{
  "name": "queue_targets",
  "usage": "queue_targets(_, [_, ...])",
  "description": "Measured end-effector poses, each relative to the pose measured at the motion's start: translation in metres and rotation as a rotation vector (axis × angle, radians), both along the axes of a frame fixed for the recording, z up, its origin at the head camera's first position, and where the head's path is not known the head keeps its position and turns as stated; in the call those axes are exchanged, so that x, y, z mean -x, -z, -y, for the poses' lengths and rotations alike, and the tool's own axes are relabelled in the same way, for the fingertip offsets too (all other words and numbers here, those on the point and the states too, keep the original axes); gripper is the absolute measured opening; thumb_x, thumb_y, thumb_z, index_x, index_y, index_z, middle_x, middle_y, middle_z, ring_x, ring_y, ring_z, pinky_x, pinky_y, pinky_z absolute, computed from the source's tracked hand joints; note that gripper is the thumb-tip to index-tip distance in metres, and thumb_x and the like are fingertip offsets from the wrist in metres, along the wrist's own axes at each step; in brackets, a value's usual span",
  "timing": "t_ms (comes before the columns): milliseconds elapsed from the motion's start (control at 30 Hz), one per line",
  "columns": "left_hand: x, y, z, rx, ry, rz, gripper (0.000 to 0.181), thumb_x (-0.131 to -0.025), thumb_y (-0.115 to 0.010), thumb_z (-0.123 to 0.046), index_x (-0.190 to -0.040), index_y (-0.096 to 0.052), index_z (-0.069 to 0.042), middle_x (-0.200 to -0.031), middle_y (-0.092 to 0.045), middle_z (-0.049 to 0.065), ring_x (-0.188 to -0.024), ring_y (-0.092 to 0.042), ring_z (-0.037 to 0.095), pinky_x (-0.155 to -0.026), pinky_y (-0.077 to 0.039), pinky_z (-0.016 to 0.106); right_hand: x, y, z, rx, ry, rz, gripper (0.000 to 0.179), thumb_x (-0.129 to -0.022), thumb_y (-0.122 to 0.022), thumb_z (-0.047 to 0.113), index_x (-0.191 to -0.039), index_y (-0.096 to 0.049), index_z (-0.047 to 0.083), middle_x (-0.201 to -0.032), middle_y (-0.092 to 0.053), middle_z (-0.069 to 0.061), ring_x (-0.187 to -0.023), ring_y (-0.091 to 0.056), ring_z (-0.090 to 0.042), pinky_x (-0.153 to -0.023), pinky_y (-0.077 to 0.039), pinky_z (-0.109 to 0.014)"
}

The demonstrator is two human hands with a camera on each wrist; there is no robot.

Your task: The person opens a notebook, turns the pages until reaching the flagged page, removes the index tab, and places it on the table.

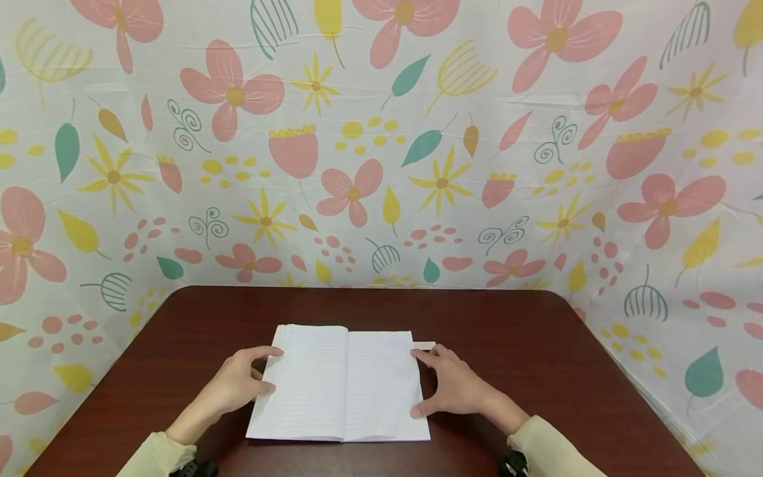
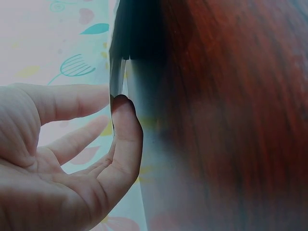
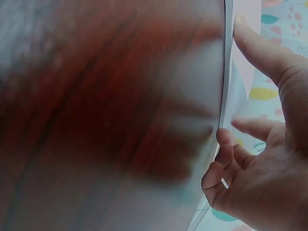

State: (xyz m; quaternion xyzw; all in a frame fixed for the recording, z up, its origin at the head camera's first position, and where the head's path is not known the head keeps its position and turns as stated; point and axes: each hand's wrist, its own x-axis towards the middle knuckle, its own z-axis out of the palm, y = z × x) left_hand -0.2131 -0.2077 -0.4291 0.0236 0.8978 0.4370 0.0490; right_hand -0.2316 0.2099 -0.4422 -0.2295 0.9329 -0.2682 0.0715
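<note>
Both hands, left (image 1: 234, 383) and right (image 1: 457, 385), hold an open notebook (image 1: 312, 391); floral cloth (image 1: 381, 132) walls the reddish-brown table (image 1: 512, 331).

Bright, even light across the head view, the notebook (image 1: 381, 384) glowing nearly white; over to the wrist views, dimmer, hazier, the tabletop (image 2: 231, 120) blurred, smeared with pale reflections

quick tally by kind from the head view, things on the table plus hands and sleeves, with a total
Open notebook: 1
Pale strip by its right edge: 1
Hands, left hand and right hand: 2
Sleeves, left sleeve and right sleeve: 2
Total: 6
</note>
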Motion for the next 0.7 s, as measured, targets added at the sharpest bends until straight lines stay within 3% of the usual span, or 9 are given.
queue_targets(200, [0.0006,0.001,0.0002,0.001,0.004,0.003,0.058,-0.079,-0.084,0.009,-0.133,-0.069,-0.006,-0.087,-0.067,0.007,-0.068,-0.064,0.022,-0.061,-0.054,0.039,-0.0006,0.0026,0.0036,0.024,0.056,-0.002,0.118,-0.066,-0.099,0.052,-0.158,-0.045,0.001,-0.123,-0.055,-0.013,-0.112,-0.056,-0.029,-0.086,-0.051,-0.048])
queue_targets(500, [0.0006,0.0,-0.0005,0.003,0.004,-0.008,0.057,-0.078,-0.084,0.009,-0.131,-0.07,-0.006,-0.087,-0.067,0.007,-0.067,-0.063,0.021,-0.06,-0.054,0.038,0.0048,0.0066,-0.0013,0.329,-0.028,0.002,0.067,-0.086,-0.09,0.021,-0.141,-0.062,-0.005,-0.098,-0.068,-0.004,-0.069,-0.05,-0.013,-0.059,-0.043,-0.025])
queue_targets(567, [0.0005,-0.0003,-0.0004,0.002,0.002,-0.006,0.057,-0.078,-0.084,0.009,-0.132,-0.07,-0.006,-0.088,-0.066,0.007,-0.067,-0.063,0.022,-0.061,-0.054,0.038,0.0059,0.0055,-0.0013,0.39,-0.04,0.026,0.06,-0.09,-0.086,0.015,-0.14,-0.063,-0.007,-0.093,-0.07,-0.002,-0.067,-0.051,-0.011,-0.058,-0.043,-0.024])
queue_targets(700, [0.0001,0.0004,0.0004,0.002,0.004,-0.005,0.057,-0.078,-0.084,0.009,-0.132,-0.07,-0.006,-0.085,-0.066,0.007,-0.066,-0.063,0.022,-0.06,-0.053,0.038,0.0063,0.0011,-0.0009,0.449,-0.022,0.089,0.054,-0.094,-0.08,0.01,-0.141,-0.061,-0.01,-0.088,-0.073,-0.001,-0.077,-0.06,-0.014,-0.064,-0.045,-0.025])
